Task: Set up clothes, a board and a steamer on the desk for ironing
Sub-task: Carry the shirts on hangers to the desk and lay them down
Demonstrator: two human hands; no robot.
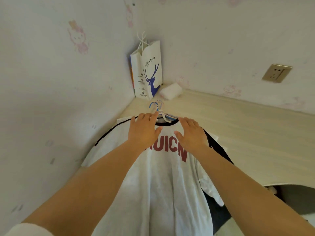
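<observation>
A white T-shirt (158, 181) with red letters and black trim lies face up on the pale wooden desk (238, 133), its lower part hanging over the front edge. Several hangers (158, 109), blue and white, stick out of its collar toward the corner. My left hand (144, 130) rests flat on the shirt just below the collar, its fingertips touching the hangers. My right hand (190, 133) lies flat on the chest to the right, fingers spread. Dark cloth (218, 149) shows under the shirt's right side. I see no board or steamer.
A white paper coffee bag (148, 70) with a blue deer stands in the desk's far corner against the walls. A small white packet (171, 91) lies beside it. A wall socket (276, 73) sits on the right wall above the desk.
</observation>
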